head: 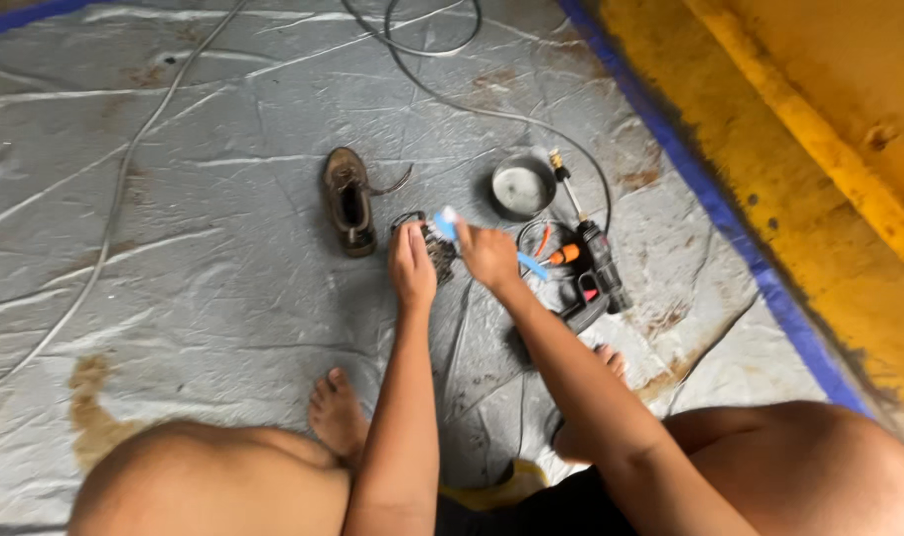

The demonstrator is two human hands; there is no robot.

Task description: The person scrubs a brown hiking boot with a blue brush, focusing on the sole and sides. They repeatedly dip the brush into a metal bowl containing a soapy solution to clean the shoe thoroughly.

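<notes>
You scrub a dark shoe [438,250] on a grey tarp [223,248].
Your left hand [412,266] clasps it; your right hand [487,256] is clamped on a blue brush [446,224].

Grey wrinkled tarp [223,248], blue-edged, rust-stained, covers floor. On it: brown shoe [348,201], round metal bowl [522,186], black-and-orange spray gun [593,273], grey hose [114,199], black cable [491,111].

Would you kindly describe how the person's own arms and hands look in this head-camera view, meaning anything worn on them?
Both arms are bare from above the elbow down: no sleeves show. The left hand and right hand wear no gloves, and no watch, bracelet or ring is visible, though the fingers are too small to be sure.
</notes>
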